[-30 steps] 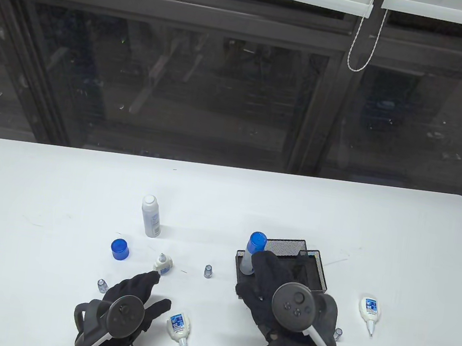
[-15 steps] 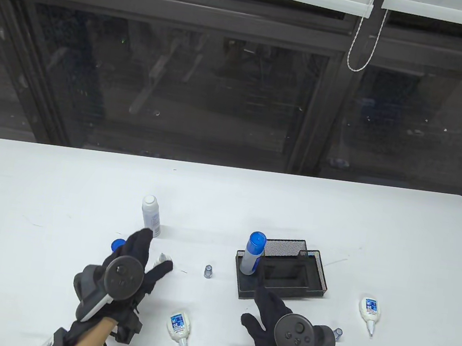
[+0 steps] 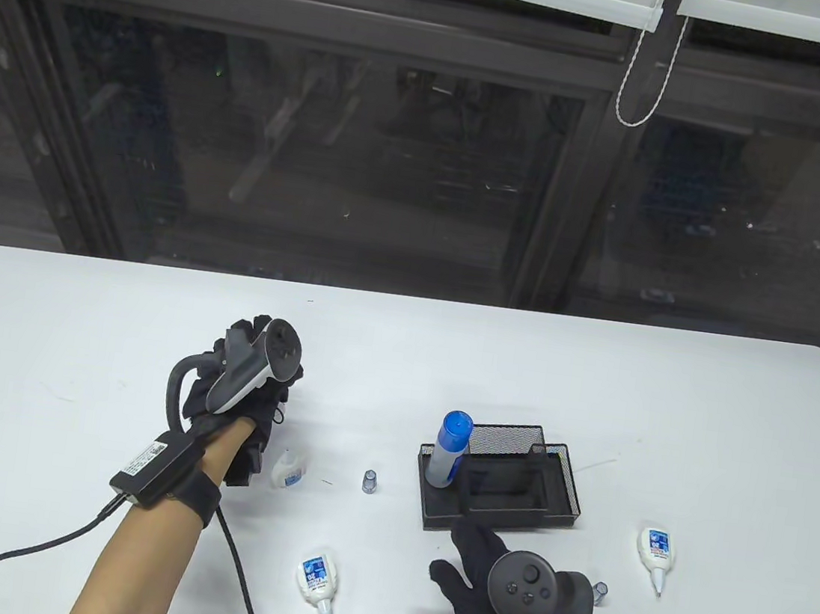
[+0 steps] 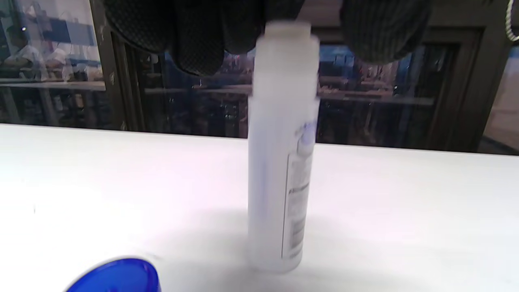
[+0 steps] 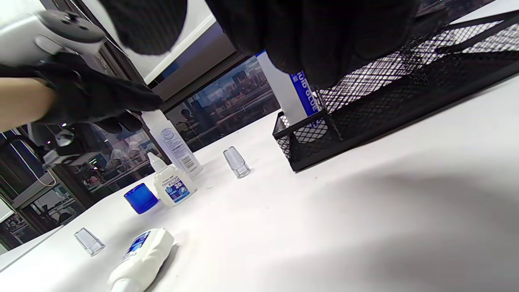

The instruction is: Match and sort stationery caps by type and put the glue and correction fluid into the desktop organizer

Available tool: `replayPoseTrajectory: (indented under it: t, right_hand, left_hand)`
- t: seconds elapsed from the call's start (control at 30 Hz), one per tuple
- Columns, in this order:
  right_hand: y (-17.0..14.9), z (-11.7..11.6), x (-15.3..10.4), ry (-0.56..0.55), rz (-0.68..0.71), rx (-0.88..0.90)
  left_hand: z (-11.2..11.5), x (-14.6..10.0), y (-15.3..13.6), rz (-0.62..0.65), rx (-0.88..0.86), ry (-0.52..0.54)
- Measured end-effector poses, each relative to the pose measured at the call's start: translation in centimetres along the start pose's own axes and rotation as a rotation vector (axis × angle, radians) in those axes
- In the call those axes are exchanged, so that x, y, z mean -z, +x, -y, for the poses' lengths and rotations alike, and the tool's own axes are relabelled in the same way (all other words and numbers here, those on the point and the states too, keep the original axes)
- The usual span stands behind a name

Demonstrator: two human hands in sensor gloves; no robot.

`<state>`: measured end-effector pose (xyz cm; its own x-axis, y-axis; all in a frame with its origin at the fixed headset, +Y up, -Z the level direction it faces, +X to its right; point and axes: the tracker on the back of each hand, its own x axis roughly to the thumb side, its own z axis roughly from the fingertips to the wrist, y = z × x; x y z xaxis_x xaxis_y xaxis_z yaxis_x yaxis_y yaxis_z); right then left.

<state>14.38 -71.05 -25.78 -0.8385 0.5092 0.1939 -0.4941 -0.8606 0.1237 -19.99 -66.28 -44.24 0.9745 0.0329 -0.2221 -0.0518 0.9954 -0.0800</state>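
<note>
Left hand (image 3: pixel 249 384) at the uncapped glue bottle (image 4: pixel 282 162)

Its fingers (image 4: pixel 194 36) reached the top; a grasp I cannot tell. The tall, light, smooth bottle might tip, so mid-body is safer. Right hand (image 3: pixel 495 575) rested relaxed.

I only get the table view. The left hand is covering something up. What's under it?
Observer: The left wrist view shows a white bottle standing upright under the left hand.
Operator: Is the hand holding it?
Observer: The fingers sit around its top; I can't tell if they squeeze it.
Operator: Has it got a lid?
Observer: No. A blue cap sits beside it, not touching.
Operator: What's the capped bottle in the organizer?
Observer: In the right wrist view, the capped bottle in the organizer has a label reading GLUE.
</note>
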Motion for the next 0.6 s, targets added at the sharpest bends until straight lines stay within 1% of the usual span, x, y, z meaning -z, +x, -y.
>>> replayPoseTrajectory:
  t: [0.07,0.13,0.17,0.23,0.3,0.37,0.47,0.6]
  right_hand:
    - [0.0,0.0,0.0,0.004,0.004,0.001]
    - [0.0,-0.1,0.0,0.001,0.006,0.004]
    - [0.0,-0.1,0.1,0.003,0.006,0.004]
    - [0.0,-0.2,0.1,0.011,0.008,0.001]
    - [0.1,-0.2,0.1,0.013,0.009,-0.001]
    - [0.1,-0.2,0.1,0.011,0.009,-0.003]
    - [0.1,-0.2,0.1,0.009,0.011,0.002]
    - [0.1,-0.2,0.1,-0.002,0.01,0.008]
  left_hand:
    - [0.8,0.5,0.0,-0.001,-0.026,-0.018]
    - [1.2,0.8,0.0,-0.005,-0.022,-0.01]
    - [1.2,0.9,0.0,-0.011,-0.037,0.015]
    - [1.2,1.0,-0.2,-0.004,-0.076,0.011]
    - [1.2,1.0,-0.4,0.005,-0.121,0.043]
    - [1.0,0.6,-0.5,0.024,-0.12,0.047]
    - [-0.7,-0.6,-0.4,0.075,-0.141,0.116]
    - [-4.1,-3.5,0.0,0.188,-0.207,0.206]
